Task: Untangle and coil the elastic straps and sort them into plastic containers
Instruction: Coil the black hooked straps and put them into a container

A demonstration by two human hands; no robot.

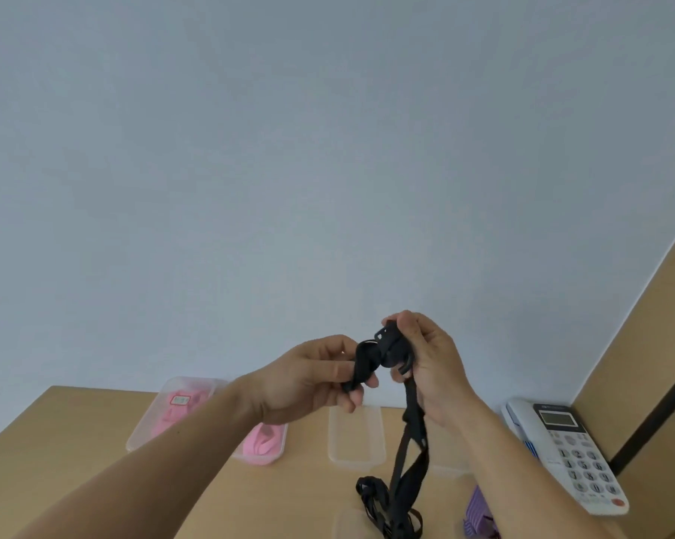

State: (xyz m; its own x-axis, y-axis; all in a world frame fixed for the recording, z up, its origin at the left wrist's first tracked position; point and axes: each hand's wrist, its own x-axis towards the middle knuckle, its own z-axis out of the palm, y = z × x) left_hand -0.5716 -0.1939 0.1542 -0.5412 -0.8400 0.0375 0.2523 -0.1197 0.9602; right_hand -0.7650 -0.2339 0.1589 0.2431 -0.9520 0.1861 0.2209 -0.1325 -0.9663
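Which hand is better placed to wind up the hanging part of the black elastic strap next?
Right hand, probably: the black elastic strap hangs straight below its palm, while the left hand pinches the coiled end.

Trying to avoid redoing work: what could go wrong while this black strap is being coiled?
1. The tail of the black strap hangs into a loose heap on the table; winding on may tighten a snag there.
2. The coil is pinched only between left hand and right hand; a slip could let it spring open.
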